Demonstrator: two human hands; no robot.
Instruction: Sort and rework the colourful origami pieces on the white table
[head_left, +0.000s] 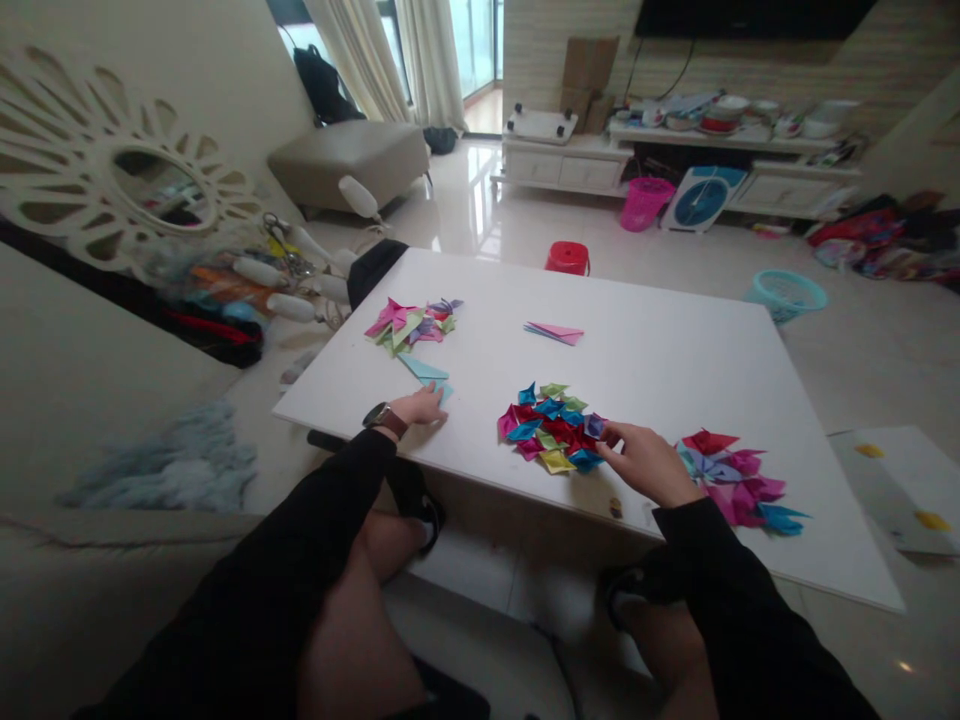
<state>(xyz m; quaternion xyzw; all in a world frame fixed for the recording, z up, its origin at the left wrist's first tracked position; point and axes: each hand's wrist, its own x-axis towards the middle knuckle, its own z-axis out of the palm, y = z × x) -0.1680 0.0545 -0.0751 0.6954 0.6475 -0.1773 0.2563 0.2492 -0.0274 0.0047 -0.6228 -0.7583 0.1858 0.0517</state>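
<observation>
On the white table, my left hand rests with its fingers stretched out at a light blue folded paper, partly covering it. My right hand pinches a small purple origami piece at the right edge of a cluster of origami pieces in red, blue, green, yellow and pink. Beyond my left hand lies a pile of flat folded papers in pink, green and purple. More folded pieces in pink, red and blue spread out to the right of my right hand.
A pink and blue folded paper lies farther back on the table. Past the far edge stands a red stool. A light blue basket is by the right corner, and a white board is beside the right edge.
</observation>
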